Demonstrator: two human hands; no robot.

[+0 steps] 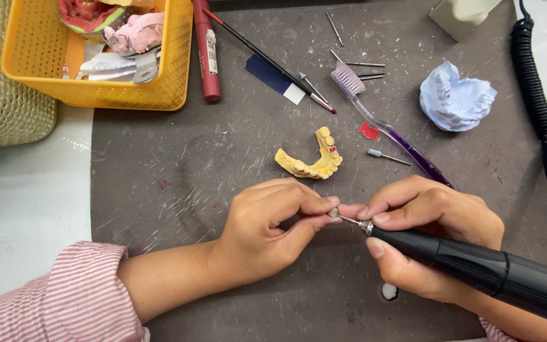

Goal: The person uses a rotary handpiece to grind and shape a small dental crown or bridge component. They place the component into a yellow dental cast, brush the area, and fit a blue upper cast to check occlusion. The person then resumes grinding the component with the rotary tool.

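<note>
The left hand (267, 228) pinches a tiny grey piece (333, 213) between thumb and fingertips, while the right hand (428, 237) grips a black rotary handpiece (476, 266) whose thin bur tip touches that piece. Just beyond the hands, on the scratched grey mat (223, 158) covering the tabletop, lies a yellow dental cast (311, 161), with a purple toothbrush (381, 123), a small red scrap (369, 132) and loose burs (387, 156) near it. Farther off sit a pale blue cast (456, 98), a yellow basket (96, 57), a red pen (209, 54) and a coiled black cord (542, 114).
</note>
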